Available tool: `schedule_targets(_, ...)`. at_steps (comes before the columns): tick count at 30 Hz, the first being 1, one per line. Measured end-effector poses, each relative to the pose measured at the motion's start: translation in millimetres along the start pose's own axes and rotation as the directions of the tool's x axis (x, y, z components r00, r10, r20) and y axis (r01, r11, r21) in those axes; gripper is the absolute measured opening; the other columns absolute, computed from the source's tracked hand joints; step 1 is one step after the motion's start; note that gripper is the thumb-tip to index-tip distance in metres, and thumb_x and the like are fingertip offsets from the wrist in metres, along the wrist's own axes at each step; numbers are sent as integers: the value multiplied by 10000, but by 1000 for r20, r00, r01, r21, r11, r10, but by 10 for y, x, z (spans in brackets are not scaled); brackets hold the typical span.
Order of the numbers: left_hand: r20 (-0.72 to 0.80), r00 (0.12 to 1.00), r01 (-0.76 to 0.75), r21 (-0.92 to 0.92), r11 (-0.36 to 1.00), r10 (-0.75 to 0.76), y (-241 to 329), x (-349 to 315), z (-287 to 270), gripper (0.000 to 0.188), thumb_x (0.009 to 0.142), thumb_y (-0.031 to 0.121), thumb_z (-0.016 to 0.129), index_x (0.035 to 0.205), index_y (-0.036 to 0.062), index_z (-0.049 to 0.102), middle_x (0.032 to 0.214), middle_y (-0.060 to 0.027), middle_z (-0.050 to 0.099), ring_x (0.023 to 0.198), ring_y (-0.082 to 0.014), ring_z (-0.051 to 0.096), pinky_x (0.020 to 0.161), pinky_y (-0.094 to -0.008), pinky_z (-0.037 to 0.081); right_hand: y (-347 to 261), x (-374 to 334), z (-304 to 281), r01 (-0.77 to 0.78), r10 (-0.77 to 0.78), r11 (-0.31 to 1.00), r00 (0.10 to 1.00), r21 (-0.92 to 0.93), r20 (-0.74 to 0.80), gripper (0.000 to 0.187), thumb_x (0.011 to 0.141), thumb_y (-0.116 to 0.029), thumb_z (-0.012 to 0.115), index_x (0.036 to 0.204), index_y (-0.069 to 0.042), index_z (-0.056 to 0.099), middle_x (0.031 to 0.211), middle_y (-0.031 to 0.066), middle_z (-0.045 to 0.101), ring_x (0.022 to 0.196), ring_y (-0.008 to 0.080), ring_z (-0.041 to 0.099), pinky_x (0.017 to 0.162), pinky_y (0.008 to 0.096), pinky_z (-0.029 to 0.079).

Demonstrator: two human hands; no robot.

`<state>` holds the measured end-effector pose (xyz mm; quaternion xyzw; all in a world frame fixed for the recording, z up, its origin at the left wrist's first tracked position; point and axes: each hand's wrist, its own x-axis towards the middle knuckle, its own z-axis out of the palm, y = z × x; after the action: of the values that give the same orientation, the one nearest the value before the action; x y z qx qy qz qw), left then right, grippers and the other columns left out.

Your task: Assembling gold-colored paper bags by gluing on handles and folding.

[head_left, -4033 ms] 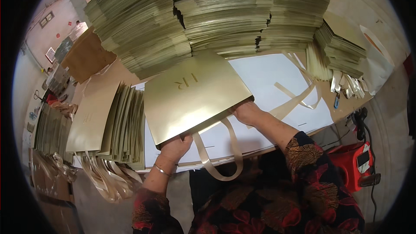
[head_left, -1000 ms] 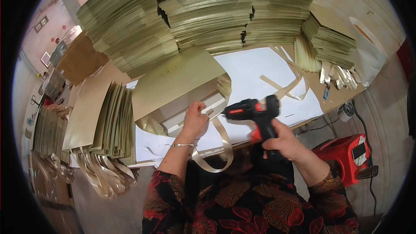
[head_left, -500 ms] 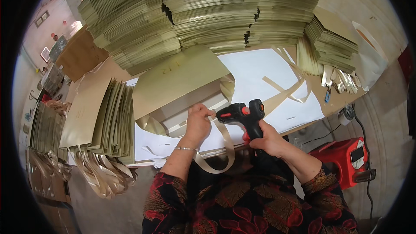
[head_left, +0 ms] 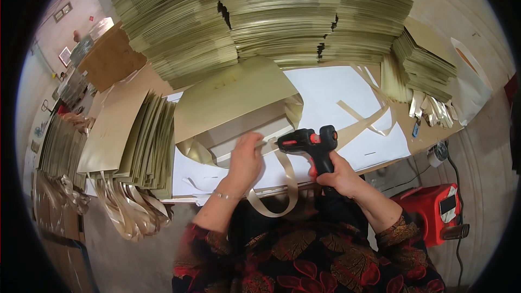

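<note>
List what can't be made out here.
All in the head view:
What the left grip pinches, if anything: hidden behind it.
Whether the tip of the black-and-red tool touches the ribbon handle: too small.
Deep inside the open gold bag: covered by its upper side.
Tops of the tall gold stacks: cut off by the upper edge.
</note>
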<state>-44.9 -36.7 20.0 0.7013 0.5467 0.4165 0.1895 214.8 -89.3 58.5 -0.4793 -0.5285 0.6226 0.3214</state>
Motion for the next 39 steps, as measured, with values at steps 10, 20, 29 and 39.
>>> schedule_targets(10, 43, 979, -188, 572, 798, 200, -202, -835, -525, 266, 733, 45, 650, 987, 119, 676, 1073, -45, 649, 1063, -275, 554, 839, -401, 408, -8, 28, 257, -3, 0, 1000, 993, 26, 116, 500, 732, -4, 637, 1205, -16, 473, 927, 75, 627, 821, 156, 618, 683, 300, 527)
schedule_targets(20, -18, 970, -191, 556, 809, 241, -303, -880, -493, 300, 737, 29, 608, 1017, 122, 661, 1098, -41, 626, 1072, -247, 555, 813, -393, 389, 3, 202, 545, 7, 14, 994, 982, -110, 188, 399, 724, -53, 658, 1094, 0, 519, 896, 66, 627, 826, 151, 612, 716, 304, 505)
schedule_targets(29, -87, 973, -150, 476, 867, 216, -286, -863, -503, 227, 699, -12, 613, 902, 88, 627, 976, -53, 611, 993, -253, 576, 813, -373, 399, -83, 267, 558, -65, 33, 968, 991, 244, 132, 437, 732, 19, 637, 1141, -1, 483, 922, 100, 630, 822, 183, 634, 641, 316, 541)
schedule_targets(39, -83, 976, -142, 466, 874, 202, -277, -856, -519, 208, 692, -6, 623, 877, 87, 634, 969, -47, 614, 980, -246, 579, 809, -368, 392, -193, 239, 545, -172, 147, 979, 967, 107, 210, 524, 714, 27, 628, 1212, 10, 465, 954, 109, 632, 825, 195, 641, 646, 328, 544)
